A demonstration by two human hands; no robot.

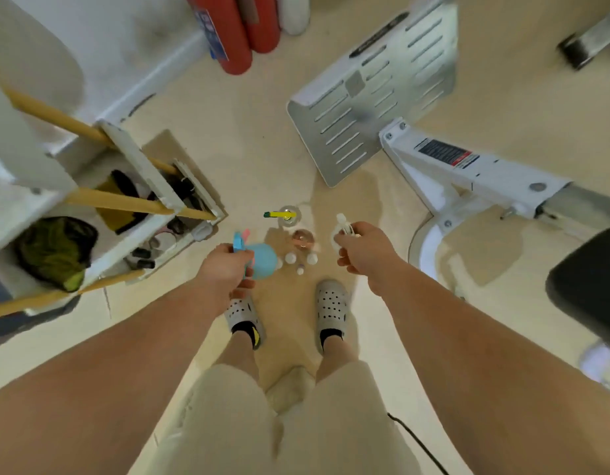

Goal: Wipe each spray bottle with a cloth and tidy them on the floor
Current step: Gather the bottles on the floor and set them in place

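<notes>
- Head view: we looked straight down past our own legs at a cluster of bottles on the floor [259, 149], just in front of our two shoes [243, 315].
- The left hand [224, 269] had its grip clamped round the blue bottle [262, 260], held up off the floor. Its pink-and-blue nozzle poked out above the fingers.
- The right hand [365, 250] had its grip curled round the neck of the white bottle [341, 229], also lifted, with the nozzle pointing away from us.
- Between the two hands and lower down stood the rest: the yellow-nozzled bottle [285, 214] farthest from us, the pinkish bottle [303, 240] just behind it, and the small white bottles [290, 258] nearest our feet.
- All of these stood upright, long axes pointing up at us. We judged the pinkish one slightly nearer the right hand.
- Counted: two bottles in hand, two larger ones standing and three small ones, seven in all.
- We could not pick out any cloth for certain.
- Beyond lay a slotted metal plate [372, 97] and two red cylinders [228, 32].
</notes>
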